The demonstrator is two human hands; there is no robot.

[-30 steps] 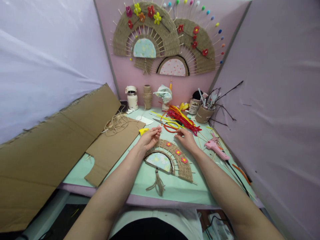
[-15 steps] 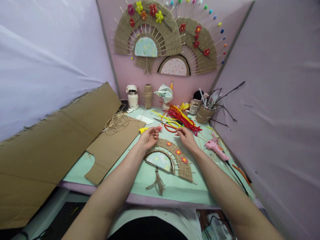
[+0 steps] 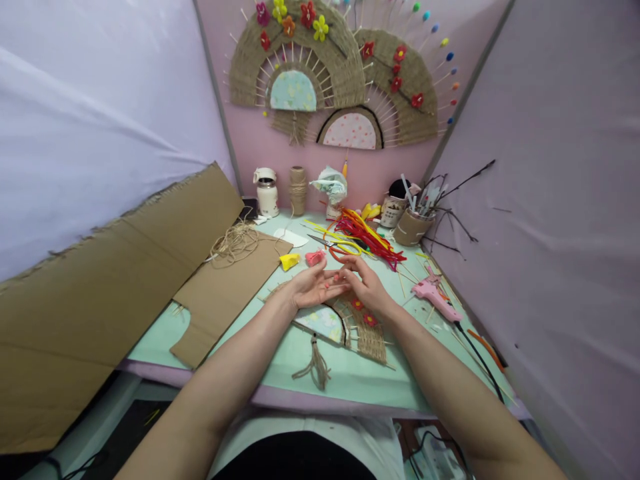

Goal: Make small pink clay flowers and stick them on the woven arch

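Palm up and fingers stretched out, my left hand (image 3: 316, 287) is over the upper left part of a small woven twine fan (image 3: 373, 340). A pink lump in what looks like a wrapper (image 3: 315, 257) lies just beyond its thumb. My right hand (image 3: 367, 285) reaches across to the left fingers, its fingertips bent together over them. Tiny pink bits show between the hands; whether they are pinched or lie on the left fingers is unclear. Part of the fan and its red flowers (image 3: 370, 319) are hidden under the hands. A twine tassel (image 3: 315, 363) hangs from its patterned half-round centre.
A yellow lump (image 3: 289, 261) and scissors (image 3: 345, 248) lie beyond the hands, near red and yellow fuzzy stems (image 3: 373, 237). Cardboard (image 3: 225, 300) with tangled twine (image 3: 235, 245) is on the left. A pink glue gun (image 3: 437, 299) with its cord is on the right.
My left hand has let go of the pink lump, opened and turned palm up. My right hand has moved left, with its fingertips now at the left fingers.
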